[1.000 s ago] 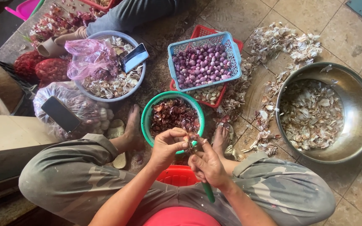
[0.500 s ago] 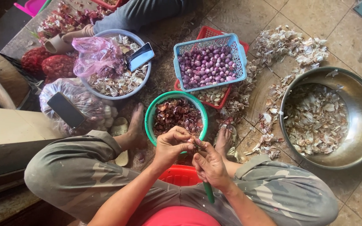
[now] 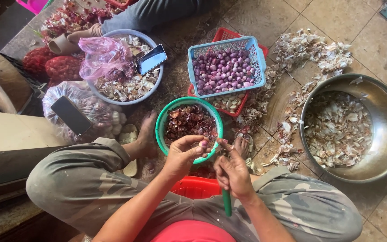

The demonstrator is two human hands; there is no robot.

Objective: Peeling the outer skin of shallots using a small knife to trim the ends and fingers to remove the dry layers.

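Observation:
My left hand (image 3: 185,154) pinches a small purple shallot (image 3: 204,144) between thumb and fingers, just over the near rim of a green bowl (image 3: 161,125) full of reddish skins. My right hand (image 3: 232,170) grips a knife with a green handle (image 3: 227,204); its blade end points toward the shallot, close beside it. Both hands hover above a red basket (image 3: 196,187) between my knees. A blue basket of peeled shallots (image 3: 226,65) stands behind the green bowl.
A big steel bowl (image 3: 384,130) of pale skins sits at the right, loose skins (image 3: 312,49) strewn beside it. A grey basin (image 3: 113,96) at left holds skins, a pink bag and a phone (image 3: 151,58). Another phone (image 3: 71,115) lies on a garlic bag. Another person's leg (image 3: 148,13) is behind.
My hands stay together over the green bowl, the fingers shifting slightly around the shallot. The view has drifted a little; nothing else has moved.

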